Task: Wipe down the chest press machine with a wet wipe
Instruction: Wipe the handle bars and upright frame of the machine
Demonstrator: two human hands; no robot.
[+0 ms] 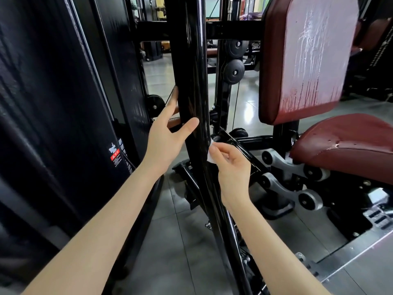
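Observation:
A glossy black upright post point(191, 67) of the chest press machine runs down the middle of the head view. My left hand point(168, 133) rests against its left side with fingers spread, the thumb lying across the front. My right hand point(231, 165) pinches a small white wet wipe point(211, 155) and presses it on the post's right edge, lower down. The dark red back pad point(304, 58) stands to the right with wet streaks on it. Below it is the dark red seat point(348, 145).
A tall black weight-stack shroud point(70, 107) with a warning sticker point(116, 153) fills the left. Black pulleys point(235, 71) and a cable hang behind the post. Grey linkage arms point(295, 184) and a foot plate sit under the seat. Grey tiled floor point(168, 241) lies below.

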